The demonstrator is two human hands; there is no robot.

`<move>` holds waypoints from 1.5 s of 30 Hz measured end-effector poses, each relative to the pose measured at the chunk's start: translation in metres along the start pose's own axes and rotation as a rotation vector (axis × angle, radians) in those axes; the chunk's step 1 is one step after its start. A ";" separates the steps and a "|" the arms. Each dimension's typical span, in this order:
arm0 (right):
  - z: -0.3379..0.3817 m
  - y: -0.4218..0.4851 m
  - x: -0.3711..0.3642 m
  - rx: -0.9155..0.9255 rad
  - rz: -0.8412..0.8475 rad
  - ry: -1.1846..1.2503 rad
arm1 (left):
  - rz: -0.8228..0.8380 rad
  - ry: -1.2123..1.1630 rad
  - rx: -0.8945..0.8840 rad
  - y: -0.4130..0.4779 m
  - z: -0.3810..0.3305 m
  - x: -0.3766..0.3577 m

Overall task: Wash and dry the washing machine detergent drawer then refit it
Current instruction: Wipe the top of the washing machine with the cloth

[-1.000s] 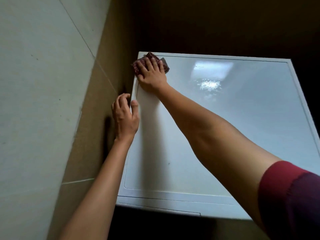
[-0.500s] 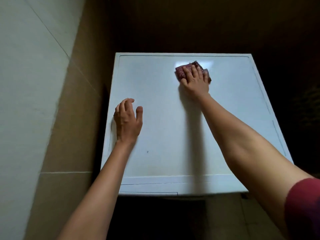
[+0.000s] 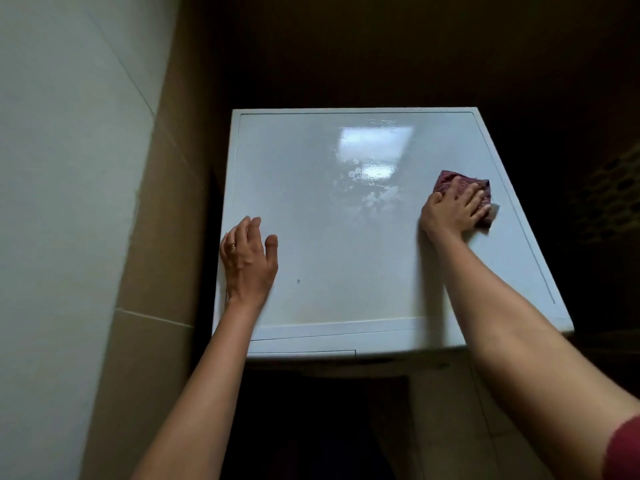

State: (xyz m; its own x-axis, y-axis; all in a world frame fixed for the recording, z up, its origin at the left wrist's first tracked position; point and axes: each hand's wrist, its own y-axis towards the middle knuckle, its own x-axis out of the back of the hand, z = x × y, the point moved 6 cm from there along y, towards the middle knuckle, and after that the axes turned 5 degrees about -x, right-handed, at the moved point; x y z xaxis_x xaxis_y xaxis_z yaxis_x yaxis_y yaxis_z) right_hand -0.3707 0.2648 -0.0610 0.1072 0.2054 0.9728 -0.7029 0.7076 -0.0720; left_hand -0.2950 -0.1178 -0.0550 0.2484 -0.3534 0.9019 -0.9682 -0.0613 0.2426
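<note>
Fingers [image 3: 468, 198] of the right hand [image 3: 450, 213] are pressing straight onto a crumpled dark-red cloth [image 3: 447, 178] near the right edge of the glossy white washing machine top [image 3: 329, 244]. The relaxed, empty left hand [image 3: 247, 261] is resting at its left edge, and the white plastic detergent drawer [image 3: 304, 347] is sitting shut under its front.

Washing machine top [image 3: 329, 244]: smooth white panel, glossy, with a bright reflection and dull smeared patches towards the rear. Cloth [image 3: 448, 182]: dark red woven fabric, matt. Wall tiles [image 3: 69, 202]: pale, smooth, low sheen.
</note>
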 end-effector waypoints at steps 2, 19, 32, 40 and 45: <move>0.030 -0.030 -0.008 0.090 0.042 -0.012 | 0.011 0.002 0.022 -0.010 0.008 0.004; 0.126 -0.274 -0.043 1.061 0.218 -0.049 | -0.031 -0.023 0.160 -0.079 0.021 0.034; -0.055 -0.088 0.005 0.553 0.154 -0.148 | 0.007 -0.035 0.100 -0.101 -0.048 0.005; -0.170 -0.064 0.039 0.099 0.050 -0.087 | 0.000 -0.098 0.087 -0.106 -0.050 0.008; -0.134 -0.126 0.027 -0.124 0.002 0.037 | -0.039 -0.111 0.072 -0.108 -0.034 0.018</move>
State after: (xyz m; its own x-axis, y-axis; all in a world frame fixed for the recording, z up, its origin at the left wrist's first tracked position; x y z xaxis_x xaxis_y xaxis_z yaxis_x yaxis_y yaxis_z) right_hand -0.1850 0.2711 -0.0551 0.1335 0.2306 0.9638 -0.6108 0.7850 -0.1032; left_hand -0.1853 -0.0861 -0.0532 0.2851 -0.4505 0.8460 -0.9585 -0.1429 0.2469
